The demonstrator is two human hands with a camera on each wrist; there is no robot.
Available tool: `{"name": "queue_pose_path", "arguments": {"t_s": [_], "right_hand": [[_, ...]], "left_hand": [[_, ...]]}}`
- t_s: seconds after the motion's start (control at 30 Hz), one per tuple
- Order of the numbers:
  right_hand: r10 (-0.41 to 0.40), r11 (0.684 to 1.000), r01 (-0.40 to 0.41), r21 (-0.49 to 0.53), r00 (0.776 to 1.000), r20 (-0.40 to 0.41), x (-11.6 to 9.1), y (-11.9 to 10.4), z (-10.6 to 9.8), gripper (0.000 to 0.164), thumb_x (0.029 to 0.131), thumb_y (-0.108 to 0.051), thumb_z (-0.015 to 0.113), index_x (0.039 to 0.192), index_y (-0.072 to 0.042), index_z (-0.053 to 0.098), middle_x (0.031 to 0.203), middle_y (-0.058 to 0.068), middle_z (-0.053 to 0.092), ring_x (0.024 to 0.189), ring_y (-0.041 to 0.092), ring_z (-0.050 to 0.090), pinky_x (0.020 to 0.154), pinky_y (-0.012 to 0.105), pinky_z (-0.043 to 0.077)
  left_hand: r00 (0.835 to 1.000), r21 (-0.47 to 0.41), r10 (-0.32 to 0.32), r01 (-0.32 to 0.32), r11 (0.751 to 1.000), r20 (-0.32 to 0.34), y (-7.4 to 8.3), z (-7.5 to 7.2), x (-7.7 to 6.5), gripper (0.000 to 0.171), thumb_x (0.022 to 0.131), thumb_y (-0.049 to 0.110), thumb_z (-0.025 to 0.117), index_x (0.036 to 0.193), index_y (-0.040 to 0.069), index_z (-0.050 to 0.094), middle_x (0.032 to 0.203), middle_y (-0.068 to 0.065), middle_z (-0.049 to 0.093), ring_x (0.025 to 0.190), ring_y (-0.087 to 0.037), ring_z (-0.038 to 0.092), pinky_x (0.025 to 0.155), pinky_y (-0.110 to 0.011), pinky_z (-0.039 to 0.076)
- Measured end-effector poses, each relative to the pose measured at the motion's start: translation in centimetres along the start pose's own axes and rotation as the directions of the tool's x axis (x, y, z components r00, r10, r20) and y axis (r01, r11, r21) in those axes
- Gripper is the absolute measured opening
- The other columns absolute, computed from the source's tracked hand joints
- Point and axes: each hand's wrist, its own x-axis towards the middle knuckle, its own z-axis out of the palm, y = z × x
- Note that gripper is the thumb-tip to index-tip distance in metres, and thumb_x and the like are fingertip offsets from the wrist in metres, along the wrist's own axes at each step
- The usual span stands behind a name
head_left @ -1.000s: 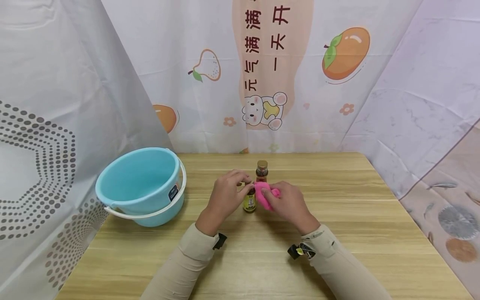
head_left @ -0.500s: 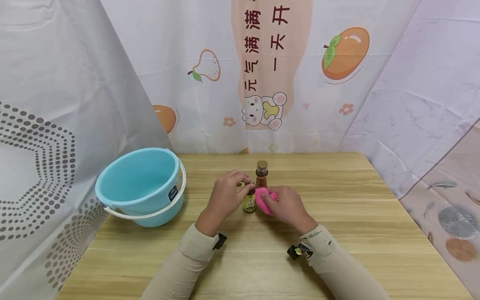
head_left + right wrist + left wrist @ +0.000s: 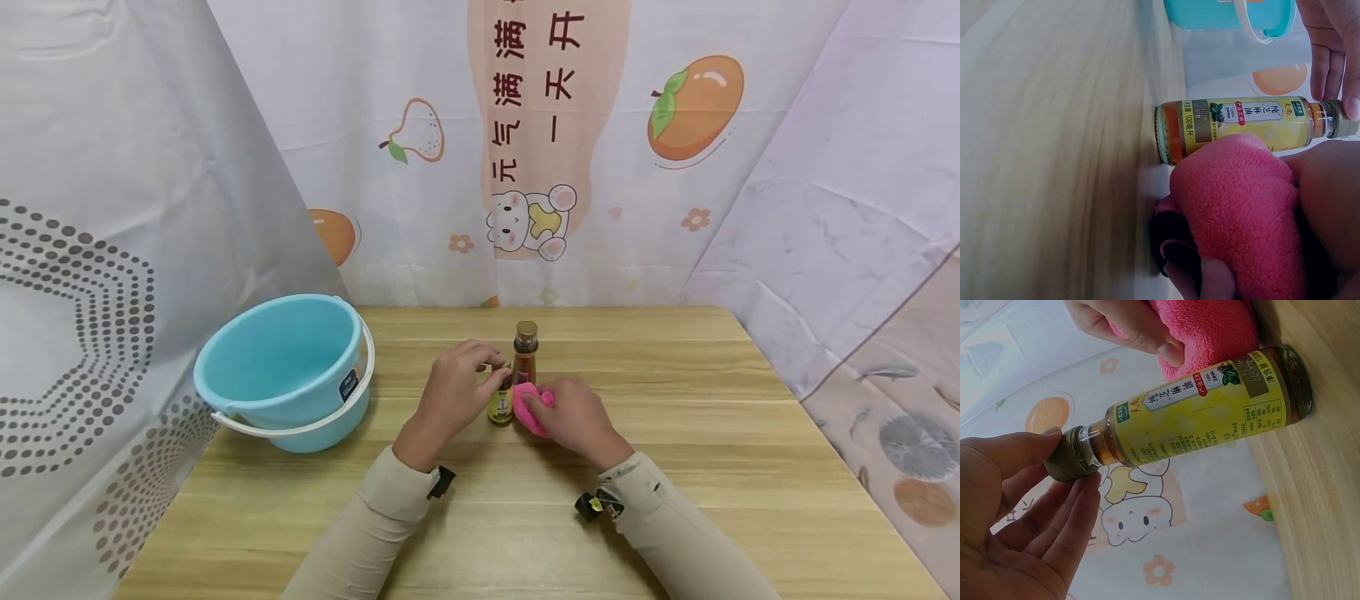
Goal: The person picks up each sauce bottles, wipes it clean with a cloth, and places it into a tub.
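A small glass bottle of sesame oil [image 3: 1200, 409] with a yellow label stands upright on the wooden table. My left hand [image 3: 453, 392] pinches its cap [image 3: 1072, 454] between thumb and fingers. Bunched in my right hand [image 3: 577, 417] is a pink fluffy cloth [image 3: 1235, 212], held close against the right side of the bottle near its lower part. Something dark [image 3: 1172, 240] shows at the cloth's lower edge in the right wrist view; I cannot tell what it is. Just behind stands a taller brown bottle [image 3: 526, 360] with a gold cap, its base hidden.
To the left sits a light blue bucket [image 3: 322, 402] with its white handle [image 3: 300, 432] hanging down in front. Printed curtains [image 3: 420, 225] hang behind and along both sides of the wooden table [image 3: 675, 433].
My right hand has slid the pink cloth down from near the bottle's neck to its lower part, uncovering more of the brown bottle behind. The left hand has stayed at the cap.
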Motion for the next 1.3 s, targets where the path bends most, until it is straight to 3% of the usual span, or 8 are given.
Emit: {"name": "queue_pose_path", "arguments": {"t_s": [0.33, 0.47, 0.63, 0.87, 1.1, 1.3], "right_hand": [[0.026, 1.0, -0.026, 0.016, 1.0, -0.007, 0.0, -0.2, -0.4, 0.044, 0.1, -0.047, 0.064, 0.065, -0.021, 0.06, 0.056, -0.006, 0.044, 0.052, 0.013, 0.045, 0.048, 0.029, 0.037], [0.015, 0.999, -0.013, 0.046, 0.999, -0.029, 0.1, -0.4, -0.8, 0.032, 0.1, -0.046, 0.065, 0.087, -0.02, 0.077, 0.061, -0.004, 0.054, 0.057, 0.013, 0.05, 0.05, 0.03, 0.04], [-0.017, 0.998, 0.02, 0.056, 0.998, -0.062, 0.1, -0.7, -1.2, 0.033, 0.101, -0.045, 0.064, 0.109, -0.019, 0.082, 0.081, 0.0, 0.07, 0.067, 0.013, 0.058, 0.053, 0.029, 0.044], [-0.009, 0.994, 0.02, 0.108, 0.995, -0.103, -0.1, -1.1, -1.9, 0.029, 0.1, -0.044, 0.066, 0.099, -0.021, 0.083, 0.082, 0.0, 0.071, 0.064, 0.013, 0.058, 0.053, 0.03, 0.046], [-0.046, 0.993, 0.063, 0.097, 0.985, -0.168, -0.3, -1.4, -2.3, 0.032, 0.1, -0.044, 0.067, 0.102, -0.016, 0.083, 0.098, 0.006, 0.076, 0.085, 0.017, 0.069, 0.067, 0.032, 0.054], [-0.062, 0.99, 0.089, 0.112, 0.973, -0.223, -0.5, -1.7, -2.7, 0.034, 0.1, -0.043, 0.068, 0.104, -0.012, 0.082, 0.103, 0.008, 0.076, 0.093, 0.023, 0.072, 0.073, 0.039, 0.058]], "left_hand": [[1.0, -0.014, 0.005, -0.005, 1.0, -0.007, 0.0, 0.1, 0.1, 0.008, 0.09, 0.017, 0.083, 0.095, 0.011, 0.079, 0.105, -0.001, 0.077, 0.09, -0.014, 0.074, 0.076, -0.025, 0.062], [1.0, -0.028, 0.005, -0.006, 1.0, -0.005, 0.0, 0.1, 0.1, 0.008, 0.09, 0.016, 0.082, 0.094, 0.01, 0.079, 0.107, -0.004, 0.077, 0.091, -0.015, 0.074, 0.076, -0.025, 0.063], [1.0, -0.04, -0.011, 0.011, 0.999, 0.008, 0.0, 0.1, 0.1, 0.008, 0.09, 0.015, 0.082, 0.093, 0.008, 0.079, 0.11, -0.008, 0.077, 0.092, -0.017, 0.075, 0.076, -0.026, 0.063], [1.0, -0.035, -0.023, 0.023, 0.999, 0.014, 0.0, 0.1, 0.0, 0.008, 0.09, 0.015, 0.082, 0.095, 0.009, 0.079, 0.112, -0.007, 0.077, 0.091, -0.017, 0.076, 0.076, -0.025, 0.062], [1.0, -0.037, -0.013, 0.013, 0.999, 0.006, -0.1, 0.2, 0.1, 0.007, 0.091, 0.013, 0.081, 0.095, 0.008, 0.079, 0.111, -0.007, 0.077, 0.092, -0.017, 0.075, 0.076, -0.025, 0.063], [1.0, -0.04, -0.002, 0.002, 0.999, 0.0, -0.1, 0.2, 0.0, 0.007, 0.091, 0.014, 0.081, 0.094, 0.008, 0.079, 0.112, -0.006, 0.077, 0.093, -0.017, 0.075, 0.076, -0.025, 0.063]]}}
